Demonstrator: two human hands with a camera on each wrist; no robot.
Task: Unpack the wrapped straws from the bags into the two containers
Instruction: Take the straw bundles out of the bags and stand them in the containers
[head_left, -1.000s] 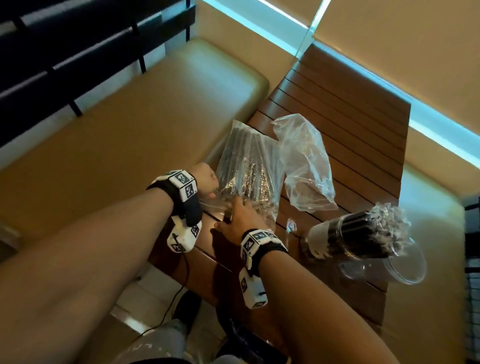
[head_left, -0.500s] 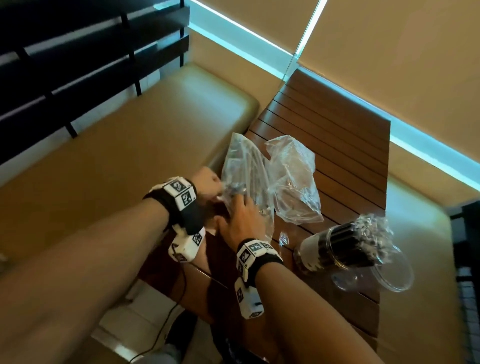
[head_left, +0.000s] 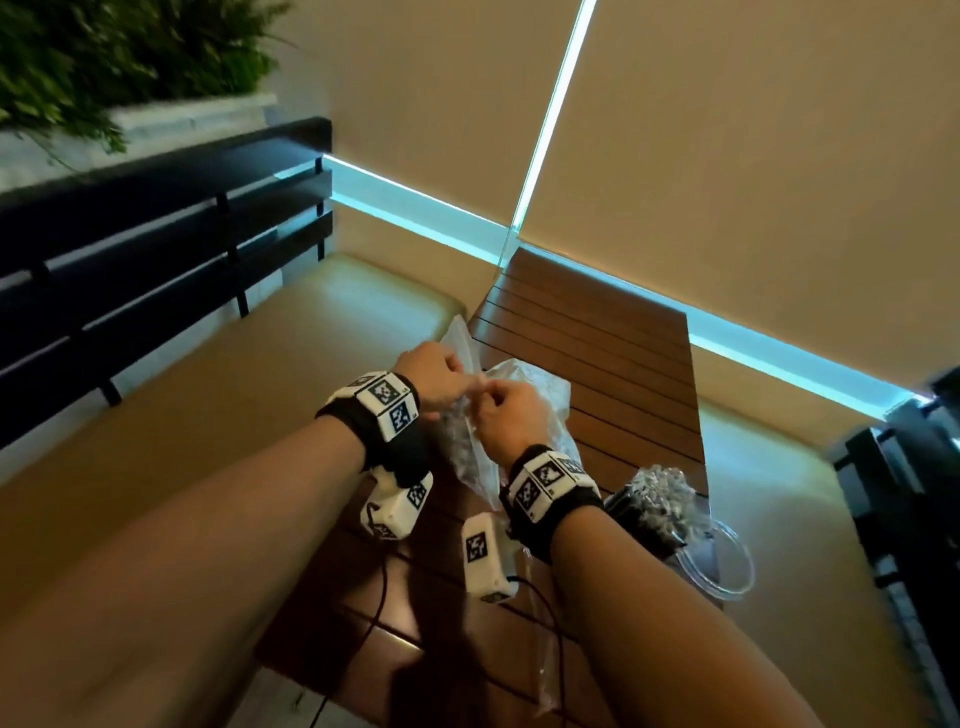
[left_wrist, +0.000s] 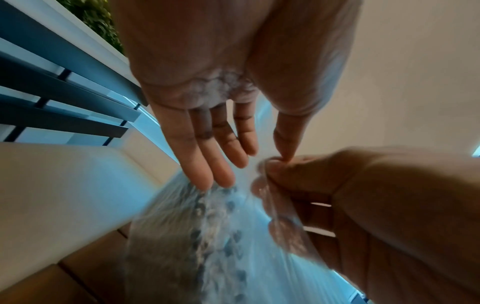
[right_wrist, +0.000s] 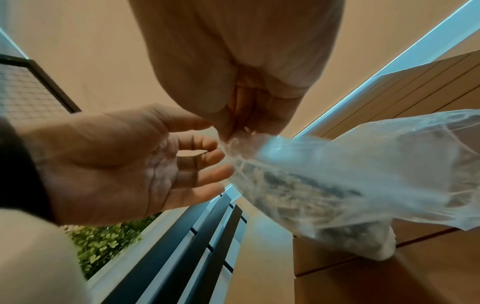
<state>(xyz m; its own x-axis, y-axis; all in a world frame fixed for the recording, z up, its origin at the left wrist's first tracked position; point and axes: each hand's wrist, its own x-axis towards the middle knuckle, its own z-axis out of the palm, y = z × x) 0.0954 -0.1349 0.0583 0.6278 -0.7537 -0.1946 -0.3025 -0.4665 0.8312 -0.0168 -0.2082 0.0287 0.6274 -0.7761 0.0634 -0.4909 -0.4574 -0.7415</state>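
Note:
A clear bag of wrapped dark straws (head_left: 465, 457) (left_wrist: 207, 236) (right_wrist: 337, 181) is lifted by its top, its lower end on the slatted wooden table (head_left: 597, 338). My right hand (head_left: 498, 410) (right_wrist: 233, 131) pinches the bag's gathered top in curled fingers. My left hand (head_left: 447, 384) (left_wrist: 267, 156) is beside it with straight fingers (left_wrist: 221, 160) against the plastic, its thumb tip touching the right hand. To the right lies a container (head_left: 649, 504) on its side, full of wrapped straws. A clear round container (head_left: 727, 566) sits beside it, partly hidden by my right arm.
An empty crumpled clear bag (head_left: 545, 389) lies on the table just behind my hands. A tan cushioned bench (head_left: 208, 415) runs along the table's left side, with a dark slatted backrest (head_left: 156, 270). Sensor cables (head_left: 379, 587) hang from my wrists over the near table edge.
The bag lay flat under my right hand; now both hands are raised at its top and the bag hangs from my right hand's pinch. The head view has tilted upward.

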